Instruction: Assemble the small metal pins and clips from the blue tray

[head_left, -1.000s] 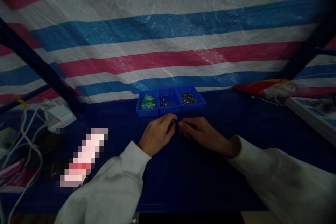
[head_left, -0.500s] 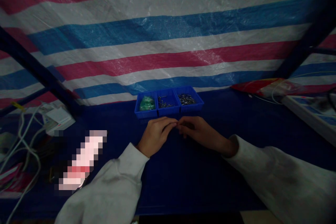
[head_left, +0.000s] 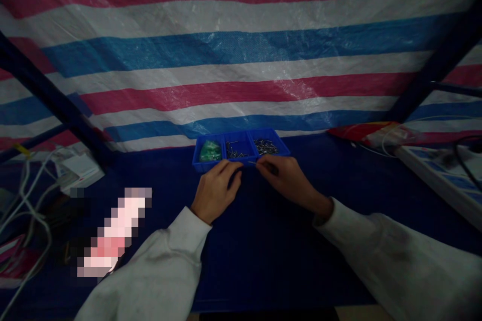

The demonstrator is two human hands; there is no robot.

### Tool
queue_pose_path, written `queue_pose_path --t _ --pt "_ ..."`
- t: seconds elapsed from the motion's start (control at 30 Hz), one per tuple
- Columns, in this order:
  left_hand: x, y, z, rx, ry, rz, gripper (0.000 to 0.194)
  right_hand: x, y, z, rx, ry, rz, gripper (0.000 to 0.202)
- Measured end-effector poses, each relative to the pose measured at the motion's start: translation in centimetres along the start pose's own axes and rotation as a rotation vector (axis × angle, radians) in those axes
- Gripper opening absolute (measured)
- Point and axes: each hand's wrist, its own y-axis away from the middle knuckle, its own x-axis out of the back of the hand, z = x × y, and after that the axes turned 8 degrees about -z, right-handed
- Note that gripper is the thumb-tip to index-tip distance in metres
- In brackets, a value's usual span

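A thin metal piece [head_left: 252, 162] juts level from the right hand's fingertips into the gap between the two hands, just in front of the middle compartment of a blue tray [head_left: 205, 167]. The right hand [head_left: 285, 175] pinches it between thumb and forefinger, the other fingers curled under. The left hand [head_left: 216, 188] is held loosely, its thumb parted from the bent fingers and its fingertips near the piece; whether its palm hides anything, I cannot tell. In the tray, a green packet [head_left: 211, 151] fills much of the left compartment, loose metal pieces [head_left: 235, 150] lie in the middle one, and a thicker heap of metal pieces [head_left: 265, 147] lies in the right one. The tray stands at the back of a dark blue table [head_left: 293, 261], before a striped sheet [head_left: 241, 93]. White cables [head_left: 32, 208] tangle at far left, and a red packet [head_left: 348, 132] lies at the right
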Motion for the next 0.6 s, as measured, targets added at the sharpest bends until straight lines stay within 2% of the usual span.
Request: queue_pose_path --t 0.1,0.2,0.3,0.37,0.47,0.6 --pt "0.4 -0.2 -0.5 0.023 -0.054 0.024 0.021 0.4 -2.7 0.3 -0.025 0.096 0.099 0.02" --pt "0.5 -0.2 -0.8 0.024 -0.077 -0.007 0.02 0.1 -3.7 0.5 -0.058 0.16 0.104 0.024" --pt "0.3 -0.1 -0.8 -0.008 -0.099 -0.114 0.02 -0.4 -1.6 0.6 0.05 0.285 0.067 0.027" --pt "0.2 0.0 -0.6 -0.039 -0.13 -0.213 0.02 -0.6 0.6 0.8 0.139 0.392 -0.042 0.026" --pt "0.1 0.1 0.0 -0.055 -0.191 -0.372 0.023 -1.0 3.2 1.6 0.193 0.454 -0.141 0.022" --pt "0.3 2.1 1.5 0.059 -0.281 -0.498 0.038 -1.5 4.8 2.5 0.193 0.449 -0.182 0.025"
